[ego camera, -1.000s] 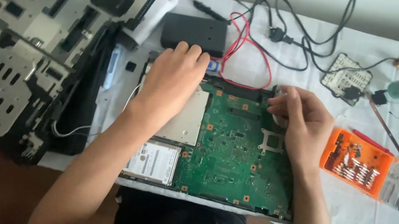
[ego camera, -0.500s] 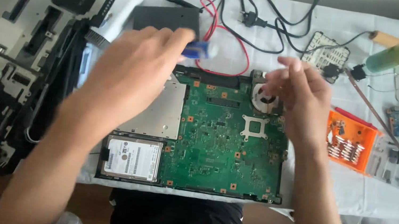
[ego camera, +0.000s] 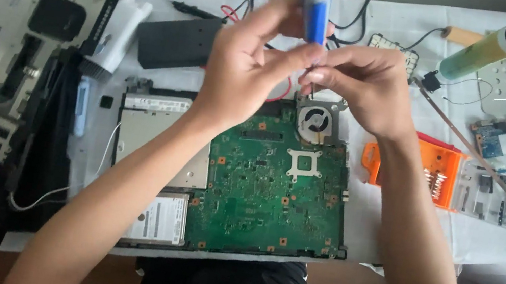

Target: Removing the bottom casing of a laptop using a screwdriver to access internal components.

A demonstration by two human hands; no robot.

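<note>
The left hand (ego camera: 246,59) pinched a blue screwdriver (ego camera: 315,2) upright, and the right hand (ego camera: 365,85) pinched its shaft just beside that grip, tip over the fan (ego camera: 317,120) on the green board (ego camera: 266,185). Keeping the shaft vertical and seated seemed wise. Right of the grip, an orange case (ego camera: 429,171) held small bits; farther right, a clear tray (ego camera: 497,196) held tiny parts.
</note>
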